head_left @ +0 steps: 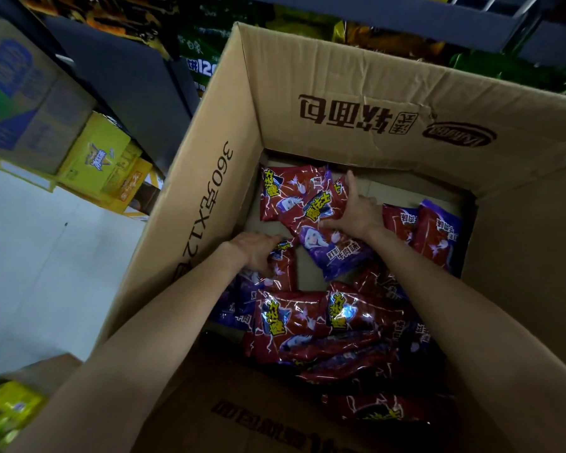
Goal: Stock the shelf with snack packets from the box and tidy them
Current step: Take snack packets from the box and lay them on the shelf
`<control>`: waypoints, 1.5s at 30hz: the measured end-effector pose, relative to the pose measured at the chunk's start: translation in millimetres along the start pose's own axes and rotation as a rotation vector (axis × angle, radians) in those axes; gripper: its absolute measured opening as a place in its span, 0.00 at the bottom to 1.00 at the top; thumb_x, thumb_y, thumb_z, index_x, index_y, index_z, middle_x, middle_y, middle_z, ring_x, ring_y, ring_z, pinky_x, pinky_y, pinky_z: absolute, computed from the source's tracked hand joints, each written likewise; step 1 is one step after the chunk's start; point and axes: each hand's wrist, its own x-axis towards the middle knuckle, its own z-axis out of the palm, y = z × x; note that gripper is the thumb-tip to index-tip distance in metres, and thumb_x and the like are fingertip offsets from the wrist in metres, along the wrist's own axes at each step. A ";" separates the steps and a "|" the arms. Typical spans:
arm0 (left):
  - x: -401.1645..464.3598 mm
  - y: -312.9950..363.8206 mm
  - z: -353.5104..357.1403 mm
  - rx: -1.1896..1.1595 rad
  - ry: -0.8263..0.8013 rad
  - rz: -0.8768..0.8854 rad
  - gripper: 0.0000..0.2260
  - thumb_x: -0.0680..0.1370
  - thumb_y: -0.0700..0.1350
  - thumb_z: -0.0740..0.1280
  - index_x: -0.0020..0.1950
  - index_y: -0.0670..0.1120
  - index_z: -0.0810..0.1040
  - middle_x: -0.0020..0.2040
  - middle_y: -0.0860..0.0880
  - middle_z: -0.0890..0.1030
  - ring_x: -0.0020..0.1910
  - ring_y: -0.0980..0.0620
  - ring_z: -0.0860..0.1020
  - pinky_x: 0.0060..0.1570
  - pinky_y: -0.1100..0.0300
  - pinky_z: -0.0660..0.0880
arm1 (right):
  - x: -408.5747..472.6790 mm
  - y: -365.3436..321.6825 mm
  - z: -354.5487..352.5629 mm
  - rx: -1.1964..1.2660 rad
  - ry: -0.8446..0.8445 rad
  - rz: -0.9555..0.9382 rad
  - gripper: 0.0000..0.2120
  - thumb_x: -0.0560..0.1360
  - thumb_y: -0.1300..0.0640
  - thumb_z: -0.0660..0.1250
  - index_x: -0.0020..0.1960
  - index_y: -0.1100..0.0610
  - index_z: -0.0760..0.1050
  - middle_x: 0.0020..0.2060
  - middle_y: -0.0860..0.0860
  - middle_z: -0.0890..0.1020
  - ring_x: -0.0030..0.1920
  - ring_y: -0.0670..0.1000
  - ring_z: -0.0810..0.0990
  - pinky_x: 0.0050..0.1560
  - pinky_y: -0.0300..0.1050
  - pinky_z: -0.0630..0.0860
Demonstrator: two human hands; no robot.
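**Box still half full, both hands gathering packets**

Nearest, below both hands, a heap of red-and-purple snack packets (311,325) lies loose at the box's near end, none of it sorted. Just beyond it, the left hand (257,251) has its fingers curled over the top edge of one packet (280,266), apparently grasping it. Farther in, the right hand (356,209) grips a packet (321,230) between thumb and spread fingers, lying on another. To its right two more stand against the wall of the cardboard box (307,109). Beyond the box, the dark shelf (125,76) awaits. I judge much stocking and all tidying remain.
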 end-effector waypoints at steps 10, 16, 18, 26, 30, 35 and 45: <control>-17.6 12.5 -15.8 0.167 0.189 0.066 0.37 0.73 0.55 0.71 0.75 0.47 0.55 0.57 0.45 0.77 0.55 0.46 0.76 0.51 0.55 0.71 | -33.7 -5.9 -6.8 0.193 0.201 -0.092 0.51 0.62 0.48 0.79 0.74 0.49 0.52 0.66 0.57 0.72 0.65 0.58 0.71 0.64 0.58 0.70; -34.4 22.3 -42.5 0.165 0.277 0.064 0.34 0.76 0.54 0.67 0.76 0.50 0.53 0.64 0.44 0.73 0.64 0.45 0.69 0.66 0.48 0.62 | -63.9 -17.4 -48.8 0.180 0.319 -0.132 0.37 0.68 0.54 0.76 0.71 0.53 0.61 0.60 0.57 0.77 0.62 0.58 0.73 0.62 0.54 0.72; -39.5 25.4 -46.9 0.158 0.291 0.074 0.33 0.77 0.55 0.65 0.76 0.50 0.52 0.69 0.44 0.69 0.69 0.45 0.63 0.68 0.48 0.59 | -78.9 -17.7 -65.1 0.136 0.359 -0.155 0.34 0.68 0.54 0.75 0.69 0.54 0.63 0.60 0.56 0.76 0.62 0.58 0.73 0.62 0.53 0.72; -87.8 56.1 -81.0 0.154 0.670 0.219 0.25 0.78 0.51 0.64 0.73 0.51 0.62 0.66 0.49 0.71 0.65 0.49 0.65 0.61 0.57 0.63 | -167.7 -1.8 -143.8 0.289 0.629 -0.203 0.27 0.68 0.54 0.76 0.62 0.56 0.68 0.53 0.52 0.80 0.53 0.55 0.78 0.52 0.46 0.73; -133.8 86.2 -104.6 0.125 0.954 0.333 0.26 0.72 0.45 0.73 0.68 0.48 0.70 0.55 0.47 0.77 0.54 0.49 0.71 0.53 0.51 0.73 | -215.8 10.7 -183.2 0.352 0.734 -0.226 0.24 0.68 0.54 0.76 0.59 0.57 0.70 0.52 0.50 0.80 0.53 0.52 0.78 0.54 0.44 0.73; -185.9 147.2 -134.6 0.266 1.218 0.372 0.28 0.68 0.45 0.76 0.66 0.47 0.73 0.51 0.47 0.78 0.51 0.52 0.68 0.50 0.58 0.68 | -287.0 43.7 -233.3 0.603 0.841 -0.273 0.22 0.69 0.56 0.76 0.56 0.53 0.67 0.46 0.40 0.79 0.46 0.35 0.78 0.48 0.28 0.72; -231.6 337.2 -138.4 0.279 1.483 0.391 0.27 0.69 0.46 0.74 0.67 0.47 0.71 0.54 0.45 0.78 0.55 0.45 0.72 0.57 0.51 0.69 | -408.3 212.0 -311.0 0.707 0.802 -0.367 0.19 0.70 0.61 0.73 0.55 0.55 0.68 0.45 0.46 0.81 0.41 0.37 0.81 0.37 0.28 0.75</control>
